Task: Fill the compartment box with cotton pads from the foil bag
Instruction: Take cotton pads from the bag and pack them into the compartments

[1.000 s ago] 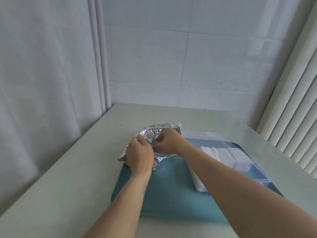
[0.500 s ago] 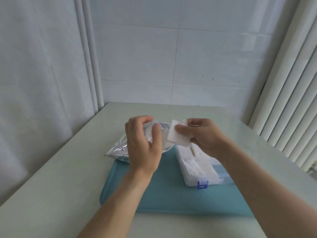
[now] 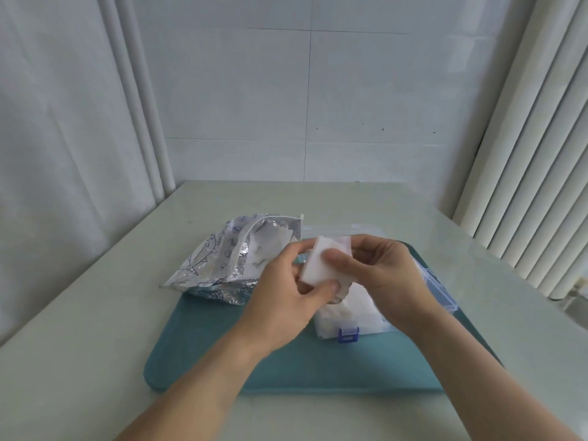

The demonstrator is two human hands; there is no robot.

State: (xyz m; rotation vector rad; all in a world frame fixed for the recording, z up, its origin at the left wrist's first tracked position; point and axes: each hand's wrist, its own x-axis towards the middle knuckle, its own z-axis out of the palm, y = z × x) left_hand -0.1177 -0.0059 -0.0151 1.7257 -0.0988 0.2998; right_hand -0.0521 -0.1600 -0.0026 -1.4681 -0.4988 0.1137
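Both hands pinch one small stack of soft white square cotton pads (image 3: 321,265): the left hand (image 3: 286,294) with thumb below, the right hand (image 3: 378,272) with thumb on top. Under them stands the clear plastic compartment box (image 3: 440,289) with a blue latch (image 3: 348,335), with white pads inside. The crinkled silver foil bag (image 3: 222,262) lies open to the left, partly on the smooth teal mat (image 3: 203,345) on the pale table (image 3: 79,361).
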